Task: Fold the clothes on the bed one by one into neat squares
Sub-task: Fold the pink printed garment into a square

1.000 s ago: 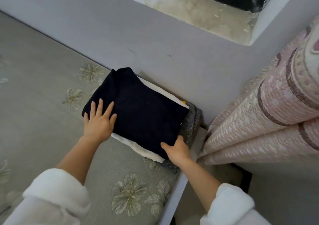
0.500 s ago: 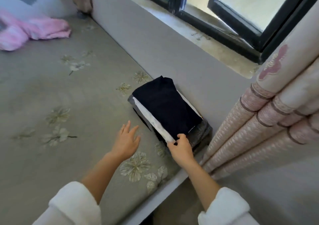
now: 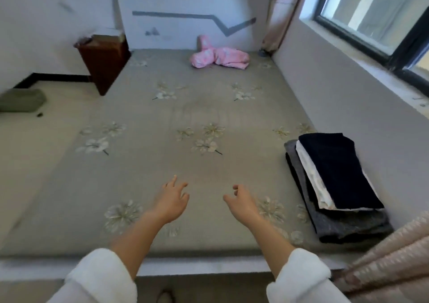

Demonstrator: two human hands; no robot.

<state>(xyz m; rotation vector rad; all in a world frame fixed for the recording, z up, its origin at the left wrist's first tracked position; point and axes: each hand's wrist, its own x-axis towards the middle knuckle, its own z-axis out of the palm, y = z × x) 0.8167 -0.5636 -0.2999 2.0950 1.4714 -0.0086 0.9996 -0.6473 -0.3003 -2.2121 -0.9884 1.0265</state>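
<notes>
The left hand (image 3: 170, 201) and right hand (image 3: 241, 201) reach over the grey-green flower-printed bed cover (image 3: 139, 175), fingers loosely curled, holding nothing. Right of the right fingers sits a stack of folded clothes (image 3: 334, 170), with a dark navy square on top. Far beyond both fingertips lies a crumpled pink garment (image 3: 219, 57).

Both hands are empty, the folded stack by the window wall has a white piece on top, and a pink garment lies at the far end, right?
Not quite. The head view shows a dark navy piece on top of the folded stack; the white piece lies under it. The rest holds.
</notes>
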